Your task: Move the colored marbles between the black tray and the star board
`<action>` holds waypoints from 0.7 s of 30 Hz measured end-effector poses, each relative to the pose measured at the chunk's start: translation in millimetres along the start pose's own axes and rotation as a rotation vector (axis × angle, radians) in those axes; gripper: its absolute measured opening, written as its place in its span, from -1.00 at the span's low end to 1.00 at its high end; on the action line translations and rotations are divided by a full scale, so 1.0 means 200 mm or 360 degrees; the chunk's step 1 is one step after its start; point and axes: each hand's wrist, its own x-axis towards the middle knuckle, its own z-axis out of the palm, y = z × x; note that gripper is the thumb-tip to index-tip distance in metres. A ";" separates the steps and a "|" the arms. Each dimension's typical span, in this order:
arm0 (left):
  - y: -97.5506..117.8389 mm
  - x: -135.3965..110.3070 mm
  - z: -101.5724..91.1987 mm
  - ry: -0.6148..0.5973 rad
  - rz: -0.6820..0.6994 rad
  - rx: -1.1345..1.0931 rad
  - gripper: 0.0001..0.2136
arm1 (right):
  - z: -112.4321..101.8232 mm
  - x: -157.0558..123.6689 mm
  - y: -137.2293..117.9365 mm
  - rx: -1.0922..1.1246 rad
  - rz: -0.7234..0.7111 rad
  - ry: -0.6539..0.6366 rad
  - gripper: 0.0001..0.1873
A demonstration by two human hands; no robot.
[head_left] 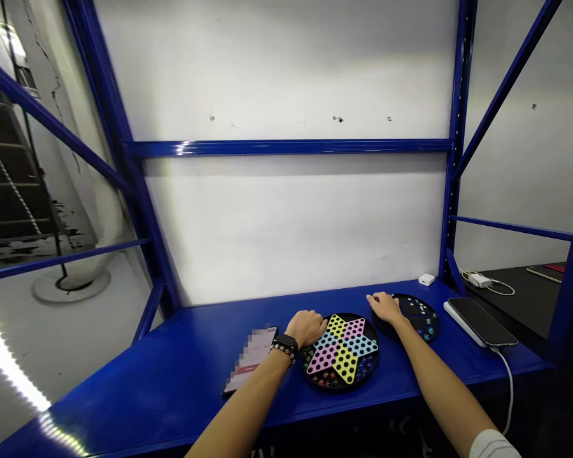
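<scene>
A Chinese checkers board point(346, 350) lies on the blue table, its star in yellow, pink and light blue. Coloured marbles point(327, 380) fill pockets around the star. At the board's upper left edge rests my left hand point(307, 327), fingers curled; whether they hold anything is hidden. My right hand point(386, 307) reaches over the left rim of a round black tray point(413, 312) with several marbles or beads inside. Its fingers are bent too, and their tips are too small to show what they hold. A dark watch point(286, 343) and a beaded bracelet circle my left wrist.
A phone or tablet point(253, 359) with a lit screen lies left of the board. On the right, a dark phone point(482, 320) sits on a white power bank point(463, 323) with a cable. A small white box point(426, 280) stands at the back. Blue metal posts point(451, 191) frame the table point(181, 381).
</scene>
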 end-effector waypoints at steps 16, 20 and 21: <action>0.07 -0.03 -0.03 0.0006 0.0087 0.0106 -0.50 | -0.01 -0.01 -0.01 -0.0058 0.0005 -0.0030 -0.51; 0.08 -0.03 -0.03 -0.0005 0.0093 0.0117 -0.53 | -0.01 -0.01 -0.01 -0.0059 0.0002 -0.0029 -0.51; 0.08 -0.03 -0.03 -0.0009 0.0099 0.0116 -0.54 | -0.01 -0.01 -0.01 -0.0057 -0.0002 -0.0029 -0.51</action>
